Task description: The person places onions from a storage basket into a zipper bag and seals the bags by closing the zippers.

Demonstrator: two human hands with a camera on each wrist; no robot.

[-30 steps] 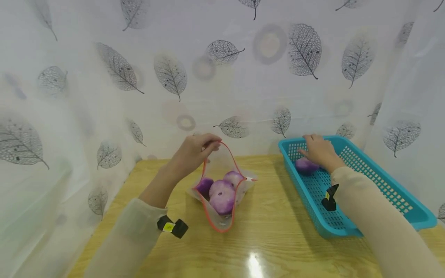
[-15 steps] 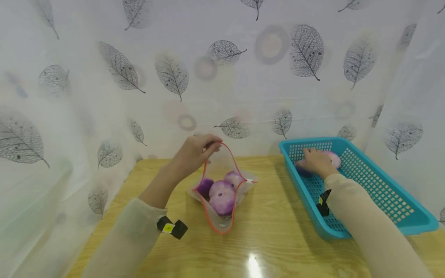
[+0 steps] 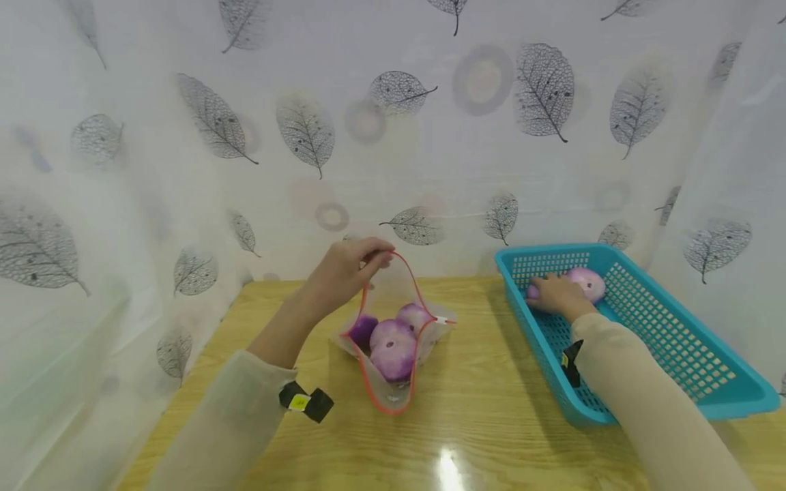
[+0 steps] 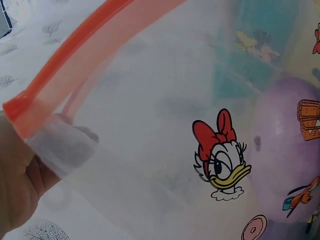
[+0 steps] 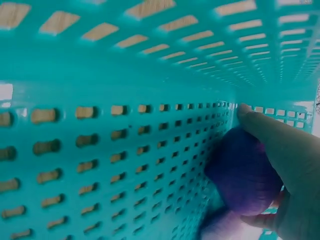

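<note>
My left hand [image 3: 340, 276] pinches the top corner of a clear zip bag [image 3: 398, 278] with a red-orange edge. The bag's mouth gapes toward me. Several purple onions [image 3: 393, 349] lie inside it. Printed cartoons, among them a duck head, show on the bag's wall [image 4: 150, 160] in the left wrist view. Over on the right, my right hand [image 3: 560, 294] is down in a blue-green basket [image 3: 542, 354]. Its thumb and fingers curl round a dark purple onion [image 5: 243, 172] near the basket's wall. Another, paler onion [image 3: 587, 283] lies just beyond that hand.
Both bag and basket stand on a wooden table [image 3: 473, 395], with a strip of tabletop between them. Behind hangs a pale curtain [image 3: 454, 170] with a leaf print. The basket's perforated sides rise around the right hand.
My right hand has shifted a little toward the near left in the basket and closed round the onion there, uncovering the paler onion. The left hand and bag stay in place.
</note>
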